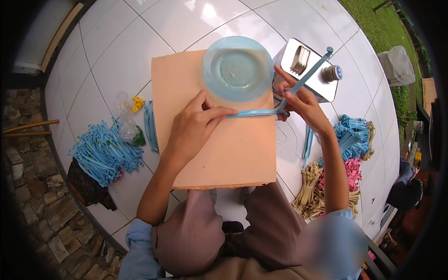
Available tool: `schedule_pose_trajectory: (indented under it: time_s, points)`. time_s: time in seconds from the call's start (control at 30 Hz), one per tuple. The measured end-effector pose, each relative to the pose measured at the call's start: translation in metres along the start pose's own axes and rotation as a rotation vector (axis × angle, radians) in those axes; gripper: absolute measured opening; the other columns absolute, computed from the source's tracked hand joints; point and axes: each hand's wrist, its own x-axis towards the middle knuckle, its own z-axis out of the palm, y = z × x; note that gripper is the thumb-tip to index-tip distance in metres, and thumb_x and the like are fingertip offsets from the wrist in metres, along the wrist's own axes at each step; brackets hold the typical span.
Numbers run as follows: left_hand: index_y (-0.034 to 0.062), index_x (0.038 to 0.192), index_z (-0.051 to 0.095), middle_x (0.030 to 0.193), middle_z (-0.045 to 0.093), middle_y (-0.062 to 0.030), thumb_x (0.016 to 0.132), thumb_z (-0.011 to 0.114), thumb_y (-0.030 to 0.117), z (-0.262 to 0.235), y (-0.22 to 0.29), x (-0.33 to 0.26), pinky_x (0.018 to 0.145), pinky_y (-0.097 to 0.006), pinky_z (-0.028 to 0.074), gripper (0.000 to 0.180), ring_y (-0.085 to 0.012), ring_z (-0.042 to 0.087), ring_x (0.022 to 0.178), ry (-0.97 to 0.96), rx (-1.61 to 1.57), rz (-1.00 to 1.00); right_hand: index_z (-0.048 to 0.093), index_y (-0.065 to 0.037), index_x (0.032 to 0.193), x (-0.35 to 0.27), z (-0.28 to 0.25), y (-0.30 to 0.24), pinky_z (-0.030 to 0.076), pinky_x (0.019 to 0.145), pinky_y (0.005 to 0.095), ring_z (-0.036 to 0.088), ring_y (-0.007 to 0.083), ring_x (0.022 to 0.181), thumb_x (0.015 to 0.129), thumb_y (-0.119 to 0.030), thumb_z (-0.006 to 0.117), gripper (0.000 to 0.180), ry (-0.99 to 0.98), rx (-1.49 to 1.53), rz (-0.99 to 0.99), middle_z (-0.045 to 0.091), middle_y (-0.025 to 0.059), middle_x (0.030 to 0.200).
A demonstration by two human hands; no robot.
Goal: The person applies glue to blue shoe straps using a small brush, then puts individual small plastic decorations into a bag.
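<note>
Pale blue plastic strip (261, 112) runs flat across the far part of a peach-coloured board (214, 149) that rests on the person's lap, then bends sharply at the right and rises to a small knob end near a shiny metal tray (322, 81). The left hand (193, 128) lies on the board with its fingers (219, 112) pressed together, pinning the strip's left end down; the right hand (301, 102) pinches the strip at the bend between thumb and fingers. Judging by how easily it folds without kinking apart, the strip looks light, thin and springy, smooth enough to slip, so a hold close to the bend and a flat press on the free end seem best. Just beyond it on the board sits a translucent blue plate (238, 69). On the white tiled floor (112, 60), a heap of blue strips (105, 151) lies to the left, and bundles of blue, pink and tan strips (347, 158) lie to the right.
</note>
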Motion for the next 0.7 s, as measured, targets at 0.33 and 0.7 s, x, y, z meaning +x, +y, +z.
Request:
schedule_pose_trajectory:
  time_s: [0.33, 0.7]
  points:
    - [0.0162, 0.094, 0.072, 0.073, 0.037, -0.0044, 0.072, 0.065, -0.002, 0.001, 0.001, 0.000, 0.062, -0.031, 0.043, 0.030, -0.0173, 0.046, 0.064, 0.006, 0.019, 0.043, 0.032, -0.016, 0.141, 0.005, 0.006, 0.021, 0.050, 0.059, 0.0230, 0.046, 0.0055, 0.064, 0.091, -0.031, 0.055, 0.057, 0.089, 0.155, -0.005, 0.036, -0.0007, 0.092]
    - [0.0175, 0.098, 0.070, 0.074, 0.036, -0.0047, 0.074, 0.064, -0.002, 0.000, 0.001, 0.002, 0.061, -0.030, 0.044, 0.032, -0.0168, 0.046, 0.066, -0.054, 0.030, 0.044, 0.036, -0.007, 0.138, 0.018, 0.025, 0.050, 0.038, 0.052, 0.0189, 0.041, 0.0028, 0.061, 0.091, -0.029, 0.056, 0.055, 0.404, -0.039, -0.096, 0.040, -0.0021, 0.079]
